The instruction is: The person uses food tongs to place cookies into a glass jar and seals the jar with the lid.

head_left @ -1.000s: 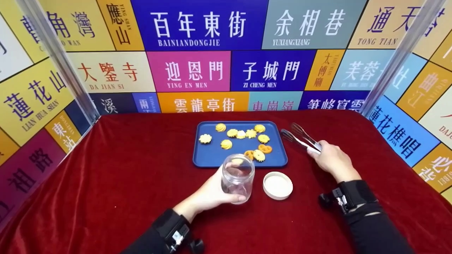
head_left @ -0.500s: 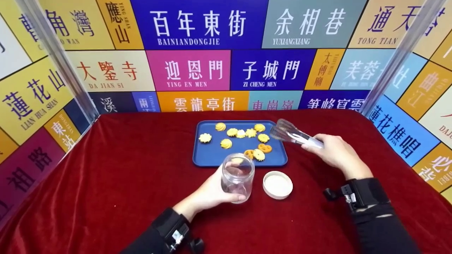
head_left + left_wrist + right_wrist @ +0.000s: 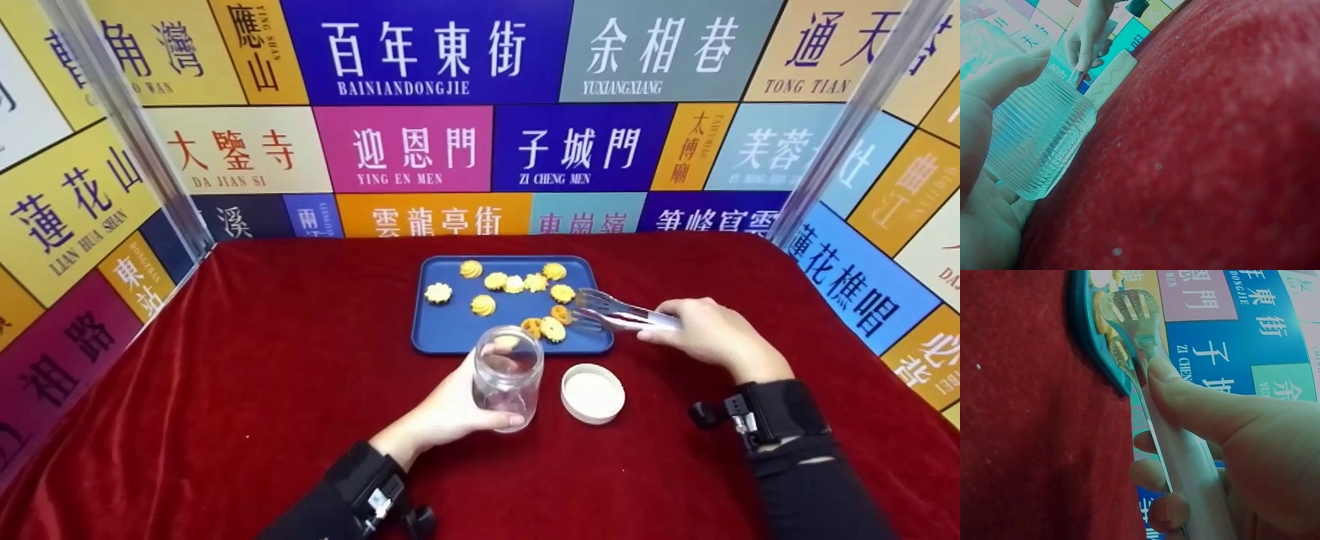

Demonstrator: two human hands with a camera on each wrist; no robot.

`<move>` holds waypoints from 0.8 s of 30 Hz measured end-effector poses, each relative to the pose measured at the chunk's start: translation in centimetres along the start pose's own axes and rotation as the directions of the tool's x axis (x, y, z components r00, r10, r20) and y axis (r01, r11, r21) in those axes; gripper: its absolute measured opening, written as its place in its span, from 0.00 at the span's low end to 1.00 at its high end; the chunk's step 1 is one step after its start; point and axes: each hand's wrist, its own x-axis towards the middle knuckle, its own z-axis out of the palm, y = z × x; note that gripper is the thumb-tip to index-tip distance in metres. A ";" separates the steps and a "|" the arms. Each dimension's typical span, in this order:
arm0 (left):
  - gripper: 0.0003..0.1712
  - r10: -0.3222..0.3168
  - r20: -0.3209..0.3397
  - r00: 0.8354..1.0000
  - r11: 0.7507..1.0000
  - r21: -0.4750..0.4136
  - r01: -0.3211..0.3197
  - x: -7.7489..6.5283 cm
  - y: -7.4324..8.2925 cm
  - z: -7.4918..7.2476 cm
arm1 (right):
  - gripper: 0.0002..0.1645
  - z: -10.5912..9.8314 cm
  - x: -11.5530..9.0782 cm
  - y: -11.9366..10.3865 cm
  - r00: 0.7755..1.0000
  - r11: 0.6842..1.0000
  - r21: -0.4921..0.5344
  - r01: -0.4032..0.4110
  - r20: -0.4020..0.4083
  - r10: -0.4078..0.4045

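My left hand grips a clear glass jar that has no lid on and stands upright in front of the tray; its ribbed side fills the left of the left wrist view. In my right hand are metal tongs, thumb along one arm and fingers under the other. Their slotted tips reach over the right part of the blue tray, right at a pretzel and partly covering it. Beside it lie a round cookie and another pretzel.
A cream lid lies on the red cloth just right of the jar. Several yellow cookies are spread over the tray. Printed panels and clear corner posts stand behind and at the sides.
My right hand has swung the tongs from beside the tray's right edge leftward and down onto its right part, at the pretzel. The left hand and jar have stayed put.
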 end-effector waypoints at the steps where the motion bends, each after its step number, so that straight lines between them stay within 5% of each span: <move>1: 0.56 -0.001 -0.001 1.000 1.000 -0.002 0.001 0.0 0.0 0.0 | 0.30 0.2 0.1 -0.1 1.000 1.000 0.000 -0.003 0.004 0.003; 24: 0.53 -0.009 -0.010 1.000 1.000 0.012 0.009 0.1 0.0 0.0 | 0.29 2.3 0.7 -2.1 1.000 1.000 -0.022 -0.019 -0.009 0.019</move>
